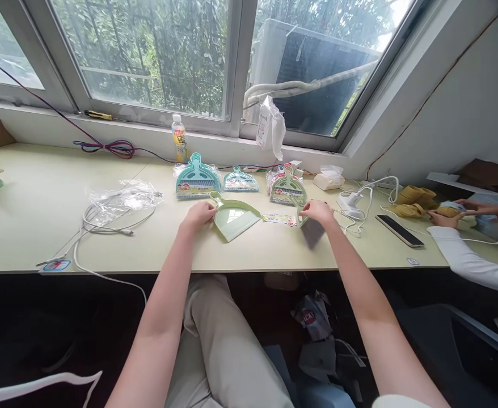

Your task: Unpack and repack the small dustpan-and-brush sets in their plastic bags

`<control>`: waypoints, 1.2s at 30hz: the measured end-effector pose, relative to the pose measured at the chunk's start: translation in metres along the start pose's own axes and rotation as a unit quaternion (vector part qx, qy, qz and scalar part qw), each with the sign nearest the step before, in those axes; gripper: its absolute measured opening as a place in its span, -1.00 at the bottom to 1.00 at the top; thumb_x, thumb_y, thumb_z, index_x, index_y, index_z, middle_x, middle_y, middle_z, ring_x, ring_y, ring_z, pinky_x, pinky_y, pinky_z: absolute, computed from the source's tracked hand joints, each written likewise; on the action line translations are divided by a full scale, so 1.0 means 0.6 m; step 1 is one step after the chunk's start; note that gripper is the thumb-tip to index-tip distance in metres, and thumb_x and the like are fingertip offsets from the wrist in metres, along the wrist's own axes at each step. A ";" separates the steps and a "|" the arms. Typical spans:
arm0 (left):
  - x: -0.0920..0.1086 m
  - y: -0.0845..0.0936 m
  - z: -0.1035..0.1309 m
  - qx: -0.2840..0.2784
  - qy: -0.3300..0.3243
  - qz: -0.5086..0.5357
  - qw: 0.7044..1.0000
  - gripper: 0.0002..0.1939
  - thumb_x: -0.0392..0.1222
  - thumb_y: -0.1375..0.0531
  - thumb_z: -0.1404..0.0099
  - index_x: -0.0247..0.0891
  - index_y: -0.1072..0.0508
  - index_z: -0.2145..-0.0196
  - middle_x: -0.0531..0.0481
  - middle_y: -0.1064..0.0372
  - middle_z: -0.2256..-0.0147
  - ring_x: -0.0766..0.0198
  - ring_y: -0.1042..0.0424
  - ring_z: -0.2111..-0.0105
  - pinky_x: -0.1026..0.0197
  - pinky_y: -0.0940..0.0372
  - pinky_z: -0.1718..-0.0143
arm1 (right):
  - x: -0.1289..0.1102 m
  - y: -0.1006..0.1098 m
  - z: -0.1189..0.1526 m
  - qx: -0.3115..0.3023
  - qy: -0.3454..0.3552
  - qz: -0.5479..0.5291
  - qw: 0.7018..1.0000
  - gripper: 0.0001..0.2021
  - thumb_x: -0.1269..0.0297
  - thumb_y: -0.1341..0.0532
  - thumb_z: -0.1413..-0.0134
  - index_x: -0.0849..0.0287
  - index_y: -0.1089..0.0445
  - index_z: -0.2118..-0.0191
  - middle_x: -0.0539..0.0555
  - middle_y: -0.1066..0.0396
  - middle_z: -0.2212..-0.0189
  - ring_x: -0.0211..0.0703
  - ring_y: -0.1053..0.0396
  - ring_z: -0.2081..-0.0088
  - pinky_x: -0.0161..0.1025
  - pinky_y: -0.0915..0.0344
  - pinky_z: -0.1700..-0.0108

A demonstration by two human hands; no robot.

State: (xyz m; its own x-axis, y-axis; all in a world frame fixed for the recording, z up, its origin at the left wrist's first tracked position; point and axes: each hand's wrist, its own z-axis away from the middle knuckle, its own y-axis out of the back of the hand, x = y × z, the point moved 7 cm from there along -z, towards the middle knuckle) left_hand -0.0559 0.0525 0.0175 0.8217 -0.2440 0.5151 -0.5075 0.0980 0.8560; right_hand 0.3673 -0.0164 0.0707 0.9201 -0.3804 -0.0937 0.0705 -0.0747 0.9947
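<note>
Pale green plastic fills both my hands in the head view, the only view I have. My left hand [198,213] is closed on the handle of a small pale green plastic dustpan [235,218], which lies flat on the cream tabletop [28,209] with its mouth pointing toward five o'clock. My right hand [318,211] grips the handle of a little green hand brush [311,229], its dark bristles hanging toward six o'clock, just above the table edge. The two pieces lie apart, with a small printed paper label [279,219] on the table between them.

I judge that I have one set unpacked and split into its two parts; the next move calls for bringing brush and pan together, which needs the brush turned to line up with the pan.

Counting: one loose dustpan, one loose brush. At twelve o'clock from my hands I count three more sets in clear wrappers: a large teal packaged set [197,177], a smaller teal packaged set [240,181] and a green-and-pink packaged set [286,187]. One crumpled clear plastic bag [121,198] lies at nine o'clock beside one white cable [104,226]. One black phone [399,230] sits at three o'clock, and beyond it another person's white sleeve [461,258] and hands over yellow items.
</note>
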 end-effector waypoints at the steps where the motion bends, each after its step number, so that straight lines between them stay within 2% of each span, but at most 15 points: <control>1: -0.005 0.003 -0.003 0.015 0.014 -0.009 1.000 -0.53 0.06 -0.04 -0.33 -0.15 -0.36 0.67 -0.16 -0.54 0.43 0.01 -0.51 0.29 0.11 -0.30 0.25 | -0.008 -0.010 0.010 -0.013 0.005 0.021 1.000 -0.77 0.12 -0.38 -0.02 0.09 -0.63 0.21 0.18 -0.60 0.15 0.07 -0.53 0.03 -0.17 -0.34 0.09; 4: -0.019 0.018 -0.006 0.081 0.062 -0.028 0.994 -0.39 0.16 0.13 -0.45 -0.18 -0.42 0.58 -0.28 -0.57 0.25 -0.11 -0.51 0.10 0.03 -0.31 0.10 | -0.022 -0.030 0.028 -0.036 0.012 0.052 0.998 -0.71 0.09 -0.38 -0.04 0.09 -0.63 0.14 0.23 -0.60 0.11 0.09 -0.52 -0.01 -0.16 -0.34 0.06; 7: -0.026 0.033 -0.002 0.130 0.092 -0.044 0.986 -0.34 0.15 0.22 -0.49 -0.22 -0.49 0.47 -0.35 -0.56 0.16 -0.17 -0.49 0.01 -0.04 -0.30 0.02 | -0.016 -0.021 0.029 0.003 -0.002 0.044 0.999 -0.68 0.14 -0.33 -0.11 0.07 -0.60 0.03 0.23 -0.58 0.06 0.06 -0.51 -0.02 -0.16 -0.33 0.04; 9: -0.025 0.040 0.002 0.150 0.101 -0.047 0.982 -0.33 0.11 0.24 -0.51 -0.23 -0.51 0.44 -0.34 -0.56 0.18 -0.16 -0.49 0.02 -0.06 -0.30 0.00 | -0.005 -0.008 0.026 0.027 -0.010 0.027 0.999 -0.71 0.16 -0.29 -0.15 0.05 -0.61 0.04 0.20 -0.59 0.08 0.03 -0.51 0.00 -0.17 -0.32 0.05; 12: -0.023 0.052 0.008 0.184 0.107 -0.034 0.977 -0.33 0.08 0.24 -0.52 -0.23 -0.52 0.43 -0.33 -0.56 0.22 -0.15 -0.51 0.05 -0.06 -0.29 0.01 | 0.008 0.003 0.024 0.026 0.007 0.020 0.999 -0.75 0.11 -0.27 -0.18 0.03 -0.62 0.11 0.14 -0.61 0.14 0.01 -0.50 0.02 -0.17 -0.29 0.03; 17: -0.017 0.059 0.010 0.211 0.105 -0.015 0.972 -0.39 0.05 0.19 -0.52 -0.22 -0.52 0.41 -0.29 -0.56 0.24 -0.13 -0.50 0.08 -0.01 -0.28 0.06 | -0.010 -0.018 0.027 -0.016 0.074 0.064 0.995 -0.75 0.01 -0.34 -0.11 0.04 -0.65 0.21 0.15 -0.59 0.11 0.13 -0.36 -0.12 -0.03 -0.15 -0.13; 20: -0.007 0.046 0.005 0.177 0.070 -0.007 0.982 -0.46 0.10 0.10 -0.48 -0.20 -0.50 0.44 -0.22 -0.56 0.29 -0.07 -0.50 0.14 0.07 -0.26 0.15 | -0.031 -0.044 0.026 -0.040 0.084 0.068 0.993 -0.76 0.06 -0.36 -0.08 0.09 -0.65 0.24 0.19 -0.59 0.13 0.14 -0.36 -0.11 -0.01 -0.11 -0.14; 23: 0.007 0.015 -0.001 0.071 0.026 0.016 0.997 -0.55 0.12 -0.06 -0.39 -0.18 -0.46 0.52 -0.11 -0.52 0.40 0.04 -0.49 0.29 0.16 -0.20 0.31 | -0.040 -0.052 0.022 -0.062 0.071 0.043 0.995 -0.79 0.14 -0.35 -0.08 0.15 -0.64 0.29 0.19 -0.60 0.24 0.07 -0.45 0.03 -0.06 -0.12 -0.10; 25: 0.017 -0.004 0.000 0.009 0.003 0.028 1.000 -0.55 0.10 -0.12 -0.35 -0.19 -0.41 0.59 -0.07 -0.47 0.49 0.12 -0.43 0.41 0.18 -0.15 0.35 | -0.041 -0.031 0.020 -0.057 0.063 0.003 0.996 -0.80 0.13 -0.35 -0.05 0.15 -0.63 0.33 0.15 -0.60 0.28 0.04 -0.48 0.09 -0.10 -0.16 -0.04; 27: 0.030 -0.019 0.003 -0.036 -0.020 0.055 0.998 -0.45 0.17 -0.07 -0.37 -0.20 -0.37 0.65 -0.06 -0.40 0.57 0.18 -0.36 0.50 0.18 -0.16 0.36 | -0.047 0.010 0.021 -0.027 0.075 -0.064 0.995 -0.79 0.11 -0.34 -0.03 0.13 -0.62 0.31 0.11 -0.61 0.25 0.00 -0.49 0.11 -0.18 -0.22 0.04; 29: 0.046 -0.037 0.007 -0.098 -0.054 0.106 0.988 -0.34 0.28 0.01 -0.39 -0.21 -0.40 0.67 -0.06 -0.33 0.63 0.22 -0.31 0.55 0.19 -0.19 0.35 | -0.074 0.057 0.030 0.007 0.117 -0.127 0.985 -0.75 0.08 -0.33 -0.05 0.10 -0.62 0.23 0.07 -0.61 0.21 -0.04 -0.50 0.13 -0.23 -0.24 0.11; 31: 0.057 -0.050 0.011 -0.156 -0.076 0.159 0.972 -0.28 0.36 0.07 -0.38 -0.21 -0.47 0.64 -0.06 -0.29 0.66 0.24 -0.28 0.58 0.19 -0.22 0.35 | -0.129 0.089 0.047 0.028 0.176 -0.128 0.976 -0.73 0.05 -0.33 -0.07 0.08 -0.63 0.20 0.06 -0.61 0.19 -0.07 -0.49 0.13 -0.23 -0.24 0.08; 32: 0.056 -0.051 0.011 -0.161 -0.075 0.176 0.968 -0.27 0.37 0.08 -0.37 -0.22 -0.49 0.62 -0.06 -0.28 0.66 0.23 -0.28 0.58 0.19 -0.23 0.35 | -0.164 0.093 0.056 0.029 0.200 -0.101 0.974 -0.74 0.05 -0.32 -0.08 0.08 -0.63 0.21 0.06 -0.61 0.20 -0.06 -0.49 0.12 -0.21 -0.23 0.04; 33: 0.050 -0.046 0.008 -0.144 -0.062 0.182 0.971 -0.27 0.37 0.09 -0.38 -0.21 -0.49 0.62 -0.07 -0.29 0.66 0.22 -0.29 0.58 0.19 -0.23 0.35 | -0.203 0.089 0.066 0.026 0.227 -0.066 0.971 -0.76 0.06 -0.33 -0.08 0.08 -0.64 0.25 0.06 -0.62 0.22 -0.05 -0.48 0.11 -0.17 -0.20 -0.02; 36: 0.012 -0.015 -0.001 -0.017 0.029 0.110 0.993 -0.28 0.27 0.14 -0.44 -0.19 -0.40 0.67 -0.13 -0.38 0.60 0.12 -0.42 0.46 0.15 -0.25 0.29 | -0.317 0.039 0.093 -0.014 0.288 0.020 0.957 -0.82 0.15 -0.37 -0.06 0.12 -0.64 0.27 0.09 -0.62 0.26 -0.02 -0.48 0.08 -0.10 -0.11 -0.12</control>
State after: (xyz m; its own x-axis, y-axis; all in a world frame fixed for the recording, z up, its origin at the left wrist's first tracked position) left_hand -0.0450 0.0502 0.0135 0.7060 -0.1581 0.6903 -0.6676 0.1765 0.7233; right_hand 0.1725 0.0030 0.1097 0.9813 0.1905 -0.0256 0.0344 -0.0432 0.9985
